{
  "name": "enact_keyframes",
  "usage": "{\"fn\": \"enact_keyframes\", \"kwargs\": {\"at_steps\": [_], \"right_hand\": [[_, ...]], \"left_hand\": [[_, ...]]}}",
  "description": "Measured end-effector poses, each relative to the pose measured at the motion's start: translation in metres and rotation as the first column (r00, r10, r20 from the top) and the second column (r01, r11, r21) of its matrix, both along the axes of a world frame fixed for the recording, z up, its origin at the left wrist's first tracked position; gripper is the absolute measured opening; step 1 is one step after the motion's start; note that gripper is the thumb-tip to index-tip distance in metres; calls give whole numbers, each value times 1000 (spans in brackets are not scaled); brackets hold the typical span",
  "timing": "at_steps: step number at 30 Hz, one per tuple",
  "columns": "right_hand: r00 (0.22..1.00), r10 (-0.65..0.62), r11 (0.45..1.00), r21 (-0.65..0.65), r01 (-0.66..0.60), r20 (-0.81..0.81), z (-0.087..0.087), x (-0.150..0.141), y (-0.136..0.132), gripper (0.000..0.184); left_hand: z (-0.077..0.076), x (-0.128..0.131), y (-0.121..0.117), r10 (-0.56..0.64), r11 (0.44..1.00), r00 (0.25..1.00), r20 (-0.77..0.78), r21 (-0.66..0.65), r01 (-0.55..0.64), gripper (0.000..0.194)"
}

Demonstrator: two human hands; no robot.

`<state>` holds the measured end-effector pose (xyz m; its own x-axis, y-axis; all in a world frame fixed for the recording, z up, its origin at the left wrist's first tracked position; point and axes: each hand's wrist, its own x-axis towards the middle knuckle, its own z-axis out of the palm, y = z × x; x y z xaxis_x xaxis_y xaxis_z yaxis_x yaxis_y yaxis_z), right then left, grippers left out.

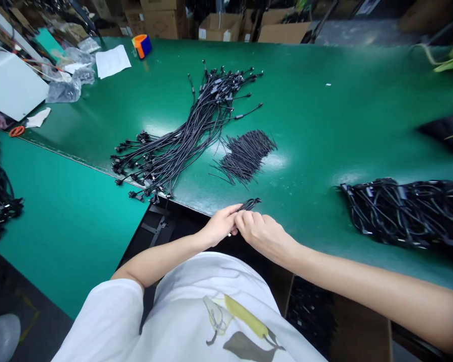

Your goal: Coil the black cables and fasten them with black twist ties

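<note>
Close together at the front edge of the green table, my left hand (223, 223) and my right hand (262, 231) are both closed on one bundled black cable (250, 203). Its looped end sticks out beyond my fingers; the rest is mostly hidden by them. Ahead of my hands lies a pile of short black twist ties (249, 153). Farther left, a large heap of loose black cables (196, 120) with connectors at both ends stretches across the table.
Bundled cables (407, 211) lie in a row at the right, and a dark pouch-like item (447, 131) is behind them. Orange-handled scissors (17, 131), paper (113, 62) and a tape roll (141, 46) lie at the left and back. More cables (0, 186) sit far left.
</note>
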<state>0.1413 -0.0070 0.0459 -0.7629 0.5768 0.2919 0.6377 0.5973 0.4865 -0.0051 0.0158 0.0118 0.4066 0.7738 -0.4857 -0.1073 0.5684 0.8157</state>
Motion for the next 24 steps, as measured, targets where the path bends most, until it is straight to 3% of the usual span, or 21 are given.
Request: {"fn": "enact_keyframes", "kwargs": {"at_steps": [3, 6, 13, 17, 20, 22, 23, 24], "right_hand": [[999, -41, 998, 43, 41, -4, 3, -4, 2, 17], [998, -41, 999, 7, 40, 40, 2, -8, 1, 20], [993, -27, 956, -286, 61, 118, -5, -11, 5, 32], [998, -25, 926, -374, 44, 55, -6, -1, 20, 30], [994, -96, 884, -464, 58, -58, -7, 5, 25, 25], [923, -244, 822, -568, 33, -299, -9, 5, 23, 25], [820, -352, 771, -636, -19, -451, -11, 4, 21, 26], [665, -475, 707, -700, -103, -577, -13, 3, 19, 27]], "left_hand": [[0, 0, 2, 51, 999, 997, 49, -5, -51, 43], [1, 1, 2, 70, 997, 997, 36, -45, -69, 38], [2, 3, 8, 57, 997, 998, 22, -61, -56, 32], [1, 5, 7, 156, 980, 982, 107, -140, -140, 31], [-1, 8, 5, 208, 977, 961, 181, -93, -194, 32], [-2, 8, 6, 219, 974, 956, 198, 13, -226, 29], [-2, 6, 8, 212, 968, 958, 194, 94, -233, 29], [-2, 3, 10, 185, 954, 966, 179, 202, -220, 29]]}}
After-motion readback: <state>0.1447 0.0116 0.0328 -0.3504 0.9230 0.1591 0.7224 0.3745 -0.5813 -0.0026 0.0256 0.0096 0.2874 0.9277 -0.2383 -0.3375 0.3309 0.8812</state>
